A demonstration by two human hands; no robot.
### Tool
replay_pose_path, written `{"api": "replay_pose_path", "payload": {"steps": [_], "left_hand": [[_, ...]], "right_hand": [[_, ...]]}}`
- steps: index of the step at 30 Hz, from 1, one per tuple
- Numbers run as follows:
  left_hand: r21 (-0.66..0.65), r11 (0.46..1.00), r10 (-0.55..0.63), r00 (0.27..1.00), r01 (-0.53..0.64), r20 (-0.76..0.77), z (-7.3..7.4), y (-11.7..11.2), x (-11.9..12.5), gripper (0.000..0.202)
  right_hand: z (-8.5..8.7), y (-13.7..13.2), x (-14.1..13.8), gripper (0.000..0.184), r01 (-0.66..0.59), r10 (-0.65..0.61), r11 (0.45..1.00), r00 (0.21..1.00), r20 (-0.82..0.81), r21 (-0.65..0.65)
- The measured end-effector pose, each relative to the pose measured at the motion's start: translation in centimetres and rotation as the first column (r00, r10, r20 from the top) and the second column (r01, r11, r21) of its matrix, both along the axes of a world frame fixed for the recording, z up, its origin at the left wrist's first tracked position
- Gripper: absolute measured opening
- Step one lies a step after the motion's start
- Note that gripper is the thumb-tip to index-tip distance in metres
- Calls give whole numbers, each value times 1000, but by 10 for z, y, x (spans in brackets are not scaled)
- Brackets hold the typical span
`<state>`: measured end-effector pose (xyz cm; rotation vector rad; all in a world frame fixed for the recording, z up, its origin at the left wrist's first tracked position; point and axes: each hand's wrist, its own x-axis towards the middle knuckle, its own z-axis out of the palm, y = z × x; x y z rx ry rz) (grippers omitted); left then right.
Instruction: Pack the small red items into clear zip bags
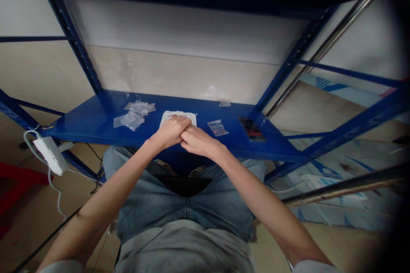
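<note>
Both hands meet in front of me at the near edge of a blue shelf. My left hand [175, 129] is closed, its fingers folded against the other hand. My right hand [197, 140] is closed too, pressed against the left one. Whatever may be between them is hidden. Just behind them lies a white cloth or pouch [188, 116], partly covered by the hands. Small reddish bits show near the left fingers, too small to name. To the right of the hands rests a small clear zip bag [218, 128] with tiny red and dark pieces inside.
A pile of clear plastic bags [133, 117] lies left on the blue shelf [92, 121]. Another small bag [224, 103] is at the back. A dark, pixelated object [252, 129] lies right. A white power strip [51, 155] hangs at the left, beside blue posts.
</note>
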<state>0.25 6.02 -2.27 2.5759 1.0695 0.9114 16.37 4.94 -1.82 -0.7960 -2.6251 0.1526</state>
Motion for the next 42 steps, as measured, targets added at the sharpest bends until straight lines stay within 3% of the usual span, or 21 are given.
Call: {"api": "replay_pose_path", "payload": {"steps": [6, 9, 11, 13, 15, 16, 18, 21, 24, 28, 36, 42], "left_hand": [[-89, 995, -35, 994, 44, 108, -19, 14, -8, 20], [-156, 987, 17, 958, 30, 287, -20, 24, -17, 12], [-271, 961, 89, 865, 56, 494, -19, 28, -19, 10], [-404, 896, 164, 708, 184, 687, -19, 30, -16, 18], [-473, 812, 220, 572, 342, 791, -21, 31, -9, 25], [-486, 779, 239, 529, 397, 814, -22, 31, -6, 28], [-504, 735, 283, 470, 454, 836, -28, 30, 0, 31], [-547, 662, 364, 418, 512, 832, -41, 30, 3, 32], [-576, 623, 359, 461, 529, 811, -54, 29, 0, 33], [-572, 654, 304, 521, 495, 798, -64, 28, -5, 40], [-554, 699, 228, 593, 452, 772, -57, 35, 14, 31], [-537, 711, 199, 602, 455, 774, -59, 35, 22, 32]], "right_hand": [[-5, 6, 2, 16, -59, 59, 997, 998, -2, -57], [3, 15, 4, 23, -140, 125, 988, 970, -209, -60], [5, 31, 5, 28, -134, 99, 990, 899, -426, -52], [0, 55, 5, 29, -36, -17, 996, 799, -601, -77], [-12, 84, 3, 27, 109, -183, 982, 721, -668, -152], [-19, 98, 3, 25, 183, -271, 962, 715, -645, -201], [-35, 123, 2, 19, 287, -387, 919, 779, -493, -268], [-56, 145, 6, 11, 343, -435, 896, 806, -402, -282], [-69, 153, 11, 10, 346, -433, 897, 811, -394, -274], [-81, 156, 13, 13, 332, -412, 908, 820, -397, -256], [-85, 158, 12, 11, 352, -418, 906, 828, -374, -234], [-80, 150, 10, 6, 351, -425, 903, 811, -402, -246]]}}
